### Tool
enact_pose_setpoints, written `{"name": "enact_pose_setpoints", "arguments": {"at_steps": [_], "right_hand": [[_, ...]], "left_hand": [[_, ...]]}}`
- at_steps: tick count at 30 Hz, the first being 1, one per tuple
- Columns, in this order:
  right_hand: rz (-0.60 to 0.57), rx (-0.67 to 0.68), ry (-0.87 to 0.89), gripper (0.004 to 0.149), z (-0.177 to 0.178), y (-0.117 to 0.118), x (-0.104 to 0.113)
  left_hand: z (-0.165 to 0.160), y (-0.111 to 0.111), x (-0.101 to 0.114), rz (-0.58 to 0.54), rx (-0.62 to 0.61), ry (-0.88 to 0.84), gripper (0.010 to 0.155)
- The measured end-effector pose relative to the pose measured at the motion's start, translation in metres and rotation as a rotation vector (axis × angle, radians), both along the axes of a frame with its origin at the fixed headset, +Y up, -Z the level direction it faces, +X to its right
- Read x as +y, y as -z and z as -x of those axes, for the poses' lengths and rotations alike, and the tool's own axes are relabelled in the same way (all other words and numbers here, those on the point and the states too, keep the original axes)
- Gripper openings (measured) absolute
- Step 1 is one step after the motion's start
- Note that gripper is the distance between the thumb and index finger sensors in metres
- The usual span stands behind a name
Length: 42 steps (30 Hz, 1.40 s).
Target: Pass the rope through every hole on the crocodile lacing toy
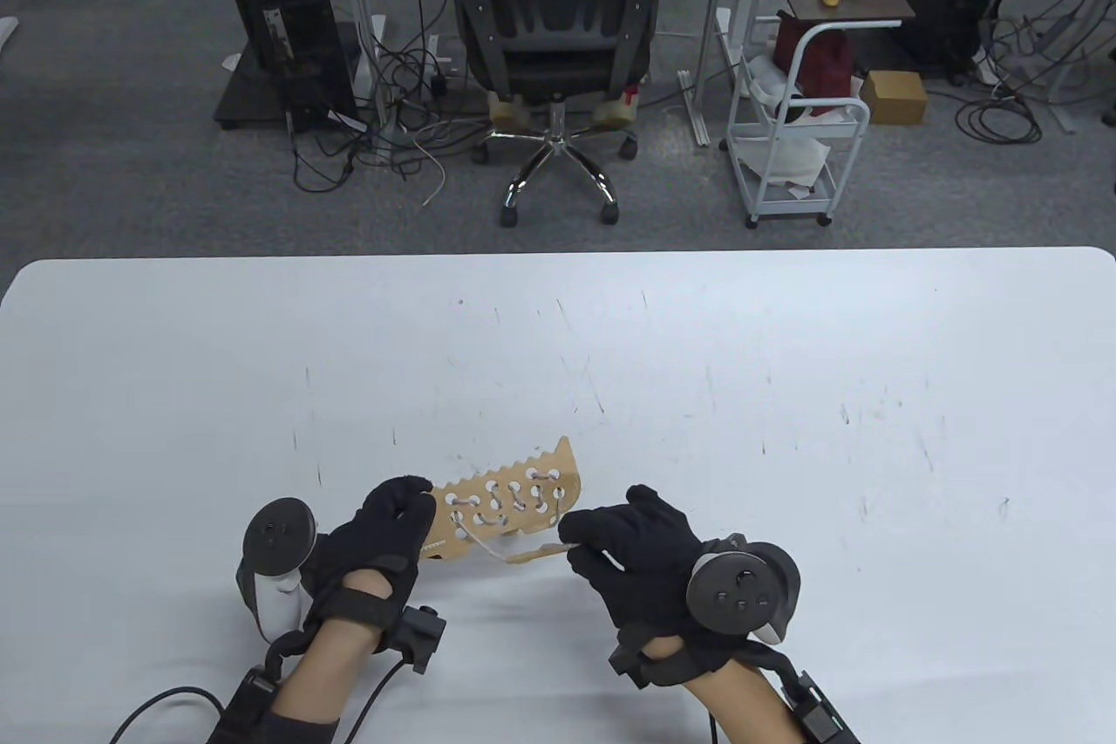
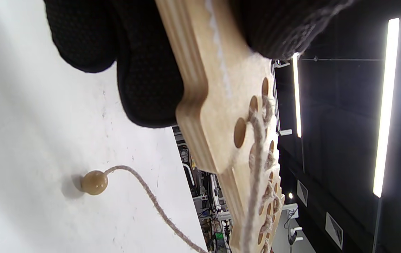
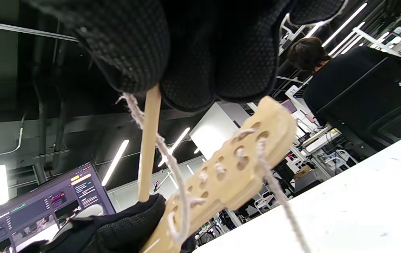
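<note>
Table view, my left hand (image 1: pixel 384 539) grips the crocodile lacing toy (image 1: pixel 510 504) above the surface (image 1: pixel 785 395), my right hand (image 1: pixel 641 548) pinches the rope's wooden needle (image 1: pixel 542 553), rope (image 1: pixel 478 542) laced through several holes

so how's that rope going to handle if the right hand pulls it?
Probably floppy: the rope sags in loose curves between the holes. The wooden needle looks stiff, so it should steer. The bead at the tail end looks round and may roll on the table.

Hands (image 1: pixel 388 530) grip crocodile (image 1: pixel 510 504) (laced) and needle (image 1: pixel 545 553).
</note>
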State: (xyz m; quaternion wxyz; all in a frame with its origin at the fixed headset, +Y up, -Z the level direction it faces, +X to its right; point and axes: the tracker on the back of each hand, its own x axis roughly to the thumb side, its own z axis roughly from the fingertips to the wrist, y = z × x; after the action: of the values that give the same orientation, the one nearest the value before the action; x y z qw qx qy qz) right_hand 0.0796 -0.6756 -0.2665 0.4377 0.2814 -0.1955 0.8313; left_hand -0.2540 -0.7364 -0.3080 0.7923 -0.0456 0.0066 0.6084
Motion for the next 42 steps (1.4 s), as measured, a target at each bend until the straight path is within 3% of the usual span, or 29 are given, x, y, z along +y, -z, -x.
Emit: {"name": "enact_pose_setpoints", "arguments": {"at_steps": [25, 42], "right_hand": [[-0.199, -0.032, -0.298, 0.039, 0.032, -0.017, 0.001], [-0.167, 0.033, -0.324, 0.037, 0.047, -0.016, -0.009]], "left_hand": [[-0.033, -0.009, -0.006, 0.014, -0.131, 0.105, 0.052], [-0.039, -0.011, -0.004, -0.012, -0.143, 0.128, 0.052]]}}
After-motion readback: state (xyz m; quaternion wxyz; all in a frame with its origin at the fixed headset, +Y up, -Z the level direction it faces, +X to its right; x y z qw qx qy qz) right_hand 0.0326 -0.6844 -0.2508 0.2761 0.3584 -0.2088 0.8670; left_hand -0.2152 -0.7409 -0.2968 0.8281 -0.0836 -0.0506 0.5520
